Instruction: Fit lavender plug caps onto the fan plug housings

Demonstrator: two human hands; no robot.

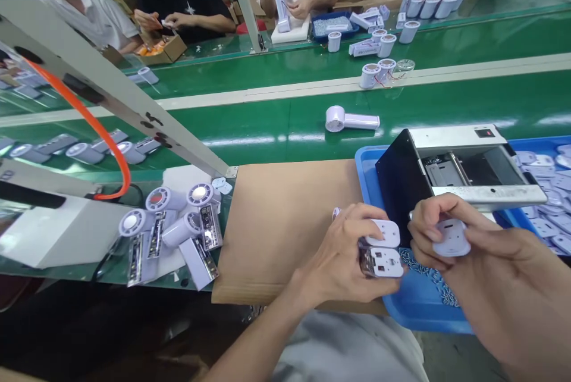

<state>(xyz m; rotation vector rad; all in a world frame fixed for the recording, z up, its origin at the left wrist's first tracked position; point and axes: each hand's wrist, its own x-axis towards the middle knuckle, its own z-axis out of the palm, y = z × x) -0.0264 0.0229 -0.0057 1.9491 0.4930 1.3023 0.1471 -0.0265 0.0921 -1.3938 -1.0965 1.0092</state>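
Head view: left hand (pixel 341 251) slants rightward, fingers (pixel 366 212) clamped round pale parts (pixel 385 233); right hand (pixel 486 254), raised, pinches a white plate (pixel 452 239).

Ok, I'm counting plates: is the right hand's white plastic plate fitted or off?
Off: the right hand holds the white plastic plate apart from the plastic parts in the left hand.

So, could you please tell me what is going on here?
The person's left hand holds two pale devices, their ends toward the right hand, which pinches a small white cap, apart from them. A blue tray with what look like screws is below; more devices lie left of the cardboard sheet.
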